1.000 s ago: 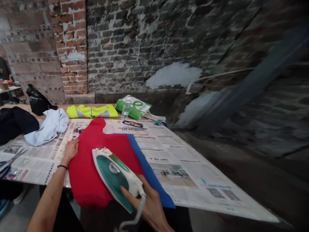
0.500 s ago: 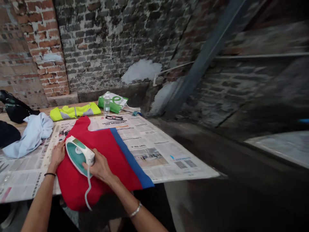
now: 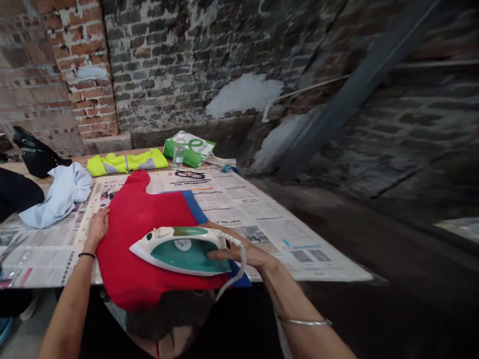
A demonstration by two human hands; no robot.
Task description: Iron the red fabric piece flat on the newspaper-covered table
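Observation:
A red garment piece (image 3: 149,219) with a blue border (image 3: 194,207) lies spread on the newspaper-covered table, its near edge hanging over the front. My right hand (image 3: 243,249) grips the handle of a white and teal steam iron (image 3: 187,252). The iron rests on the lower right of the red cloth, its tip pointing left and its white cord curling down from the heel. Flat at the cloth's left edge lies my left hand (image 3: 98,227), fingers stretched out and holding nothing. The iron covers part of the blue border.
Newspaper (image 3: 269,224) covers the table. Along the back are a black bag (image 3: 35,157), a yellow reflective vest (image 3: 127,162), a clear bottle (image 3: 178,153), a green-white bag (image 3: 194,149) and glasses (image 3: 189,174). Light blue cloth (image 3: 60,194) and scissors (image 3: 11,249) lie left.
The iron has moved from the cloth's left side to its lower right and turned so its tip points left. My left hand stays at the left edge. The camera view has shifted slightly.

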